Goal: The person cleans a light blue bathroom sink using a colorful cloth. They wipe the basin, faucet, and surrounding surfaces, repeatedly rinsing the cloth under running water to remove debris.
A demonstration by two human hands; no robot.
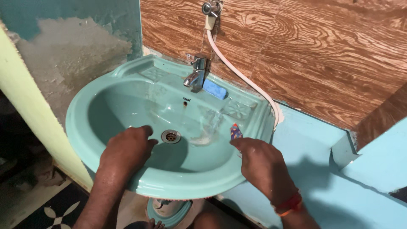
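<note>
The left hand lies flat and empty in the round teal ceramic basin, beside its metal drain, as if scrubbing; the right hand grasps a small colourful tube over the basin's right rim.

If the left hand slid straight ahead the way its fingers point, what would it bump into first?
Probably the round metal drain, just past the left hand on the floor of the turquoise ceramic sink; depth is unclear, so it might pass beside it.
</note>
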